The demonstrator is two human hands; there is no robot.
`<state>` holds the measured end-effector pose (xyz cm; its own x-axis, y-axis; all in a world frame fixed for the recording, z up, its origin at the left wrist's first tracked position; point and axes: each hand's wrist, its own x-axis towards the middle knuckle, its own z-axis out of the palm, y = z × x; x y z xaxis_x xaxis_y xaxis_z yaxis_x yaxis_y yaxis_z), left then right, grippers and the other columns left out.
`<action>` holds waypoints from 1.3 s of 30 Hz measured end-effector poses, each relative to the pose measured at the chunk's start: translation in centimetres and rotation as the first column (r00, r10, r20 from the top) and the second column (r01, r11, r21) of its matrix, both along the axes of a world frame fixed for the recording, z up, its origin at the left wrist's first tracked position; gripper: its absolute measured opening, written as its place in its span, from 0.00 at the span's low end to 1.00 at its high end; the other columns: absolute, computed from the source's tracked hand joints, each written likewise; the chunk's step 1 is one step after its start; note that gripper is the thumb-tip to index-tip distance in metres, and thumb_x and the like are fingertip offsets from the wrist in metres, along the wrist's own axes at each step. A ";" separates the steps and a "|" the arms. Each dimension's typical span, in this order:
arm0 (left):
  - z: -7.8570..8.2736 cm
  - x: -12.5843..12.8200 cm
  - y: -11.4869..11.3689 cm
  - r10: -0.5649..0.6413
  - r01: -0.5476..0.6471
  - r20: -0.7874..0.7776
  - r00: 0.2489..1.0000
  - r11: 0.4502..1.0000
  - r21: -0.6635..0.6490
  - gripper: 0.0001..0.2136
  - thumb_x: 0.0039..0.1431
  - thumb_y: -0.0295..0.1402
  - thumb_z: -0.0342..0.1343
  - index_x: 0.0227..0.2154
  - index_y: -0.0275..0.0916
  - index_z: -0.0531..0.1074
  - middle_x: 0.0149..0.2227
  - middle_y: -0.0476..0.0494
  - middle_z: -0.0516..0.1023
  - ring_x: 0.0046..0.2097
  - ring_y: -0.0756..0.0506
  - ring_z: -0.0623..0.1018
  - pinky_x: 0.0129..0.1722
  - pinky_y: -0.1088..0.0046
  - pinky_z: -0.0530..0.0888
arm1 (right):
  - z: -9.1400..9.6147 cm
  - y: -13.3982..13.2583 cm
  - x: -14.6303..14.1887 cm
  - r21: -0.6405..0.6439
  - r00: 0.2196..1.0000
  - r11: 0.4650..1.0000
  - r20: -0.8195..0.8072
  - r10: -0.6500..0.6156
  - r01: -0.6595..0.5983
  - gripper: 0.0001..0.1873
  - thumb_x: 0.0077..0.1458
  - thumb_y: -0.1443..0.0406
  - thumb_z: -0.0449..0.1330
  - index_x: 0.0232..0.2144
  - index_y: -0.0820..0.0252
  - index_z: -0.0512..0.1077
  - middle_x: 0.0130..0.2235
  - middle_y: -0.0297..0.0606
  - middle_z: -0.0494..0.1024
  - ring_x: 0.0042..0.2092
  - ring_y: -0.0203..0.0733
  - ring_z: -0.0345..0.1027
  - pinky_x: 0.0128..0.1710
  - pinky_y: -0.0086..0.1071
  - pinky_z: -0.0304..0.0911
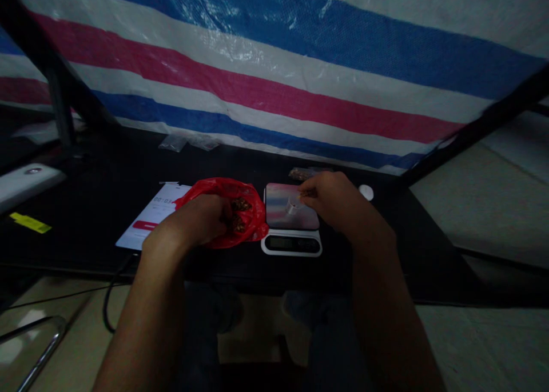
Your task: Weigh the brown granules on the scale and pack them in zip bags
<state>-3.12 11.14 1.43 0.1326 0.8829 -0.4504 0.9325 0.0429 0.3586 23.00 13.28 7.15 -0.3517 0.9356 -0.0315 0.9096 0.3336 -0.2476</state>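
My left hand [201, 220] is curled at the mouth of a red plastic bag [253, 223] that holds dark brown pieces [240, 204], fingers closed on the bag's rim. To its right, my right hand [328, 195] hovers over a small white kitchen scale [291, 243], fingers pinched on a small clear bag [294, 205] that rests on the scale's shiny plate [278, 200]. The scale's display is dark.
A tablet [148, 220] with a timer and red button lies left of the red bag, cable hanging off the black table [86, 209]. A small white round object [366, 192] sits right of the scale. A striped tarp [300, 66] hangs behind. A yellow label [30, 222] lies far left.
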 end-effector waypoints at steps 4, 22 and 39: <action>-0.2 -0.2 -0.1 -0.005 0.005 0.012 1.000 1.000 0.009 0.20 0.53 0.23 0.58 0.49 0.38 0.81 0.45 0.39 0.86 0.40 0.41 0.83 0.36 0.69 0.74 | -0.1 0.1 -0.1 0.025 0.999 0.999 -0.031 0.041 -0.040 0.09 0.60 0.72 0.67 0.41 0.62 0.86 0.44 0.47 0.87 0.45 0.50 0.81 0.45 0.37 0.69; -0.4 -1.0 0.1 -0.069 0.065 0.035 0.997 0.993 0.102 0.14 0.60 0.27 0.57 0.45 0.42 0.84 0.44 0.41 0.87 0.41 0.42 0.83 0.42 0.67 0.74 | -1.1 1.3 1.6 0.111 0.951 0.987 -0.272 0.145 -0.119 0.13 0.64 0.71 0.60 0.43 0.58 0.84 0.45 0.40 0.87 0.44 0.44 0.80 0.47 0.34 0.69; 0.7 -1.3 0.1 -0.074 0.060 0.060 0.995 0.975 0.213 0.12 0.61 0.31 0.59 0.43 0.43 0.85 0.42 0.45 0.88 0.39 0.42 0.84 0.39 0.68 0.75 | -2.8 2.7 2.2 -0.188 0.999 0.982 -0.048 -0.015 0.005 0.12 0.54 0.78 0.60 0.26 0.61 0.80 0.29 0.36 0.83 0.30 0.38 0.73 0.30 0.31 0.60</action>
